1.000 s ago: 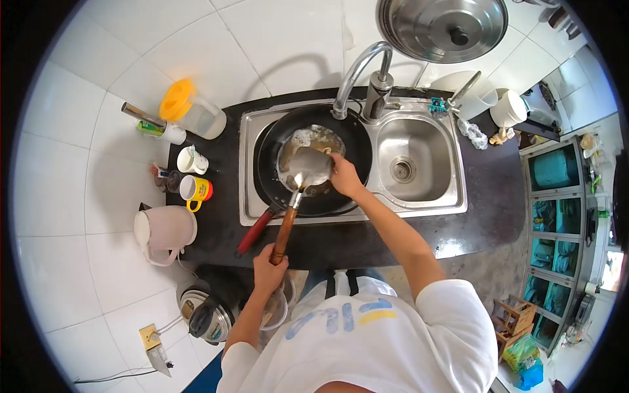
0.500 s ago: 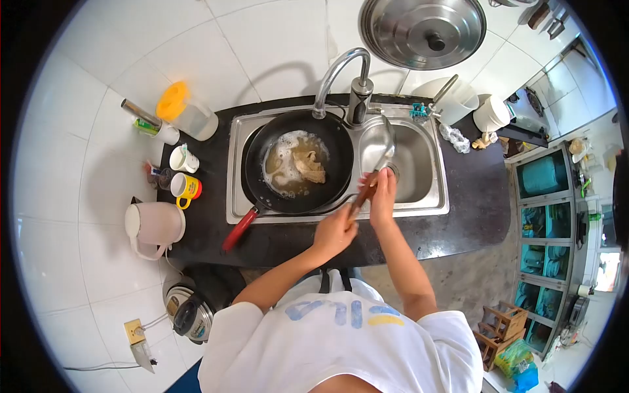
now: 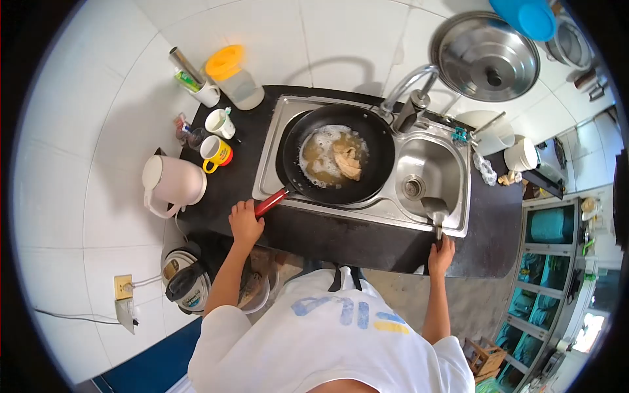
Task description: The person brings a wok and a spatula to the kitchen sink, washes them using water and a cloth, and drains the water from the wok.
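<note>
- Pan (image 3: 381, 157): sits over the left side of the sink (image 3: 274, 141), with foamy liquid (image 3: 316, 160) in its bottom. The pale lump (image 3: 349, 165) lies in that, toward 4 o'clock from the pan's centre, and has stayed there over the last half second.
- Red handle (image 3: 272, 202): points to 8 o'clock. The left hand (image 3: 246, 224) has left the spatula (image 3: 435, 209) and is now at this handle's tip, fingers bent; whether it grips, touches or is just beside it, I cannot tell.
- Right hand (image 3: 441, 255): between 4 and 5 o'clock from the pan, grasping the spatula, whose blade overlaps the near edge of the right basin (image 3: 419, 154).
- Half a second ago both hands were together on the spatula; now they are well apart. I read this as a break from handling the blade, freeing one hand for the pan.
- Farther out: faucet (image 3: 411, 111) at 2 o'clock, yellow mug (image 3: 215, 152) at 9, jug (image 3: 239, 82) at 10.
</note>
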Demonstrator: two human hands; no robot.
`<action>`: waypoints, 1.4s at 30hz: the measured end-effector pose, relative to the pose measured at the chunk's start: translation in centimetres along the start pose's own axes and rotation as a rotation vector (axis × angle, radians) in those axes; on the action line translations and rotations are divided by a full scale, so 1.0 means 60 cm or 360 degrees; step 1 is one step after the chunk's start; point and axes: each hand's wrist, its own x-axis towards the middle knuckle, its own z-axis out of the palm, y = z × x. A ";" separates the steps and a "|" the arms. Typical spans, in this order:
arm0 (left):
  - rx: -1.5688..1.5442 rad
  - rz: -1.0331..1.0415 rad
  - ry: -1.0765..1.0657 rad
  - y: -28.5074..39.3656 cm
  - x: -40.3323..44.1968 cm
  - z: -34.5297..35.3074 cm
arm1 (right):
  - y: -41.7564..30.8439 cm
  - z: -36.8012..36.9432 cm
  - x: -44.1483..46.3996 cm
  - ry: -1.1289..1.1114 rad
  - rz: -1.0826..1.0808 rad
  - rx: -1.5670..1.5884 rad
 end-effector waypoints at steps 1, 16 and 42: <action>-0.0133 -0.0024 -0.0047 -0.017 0.003 0.015 | 0.007 0.003 -0.010 0.0010 -0.0002 -0.0049; -0.0553 0.0075 0.0004 -0.002 0.009 -0.014 | -0.376 0.094 0.133 -0.0157 -0.0840 0.0564; -0.0710 0.0000 -0.0007 -0.004 0.016 -0.009 | -0.438 0.288 0.311 -0.1469 -0.0086 0.1157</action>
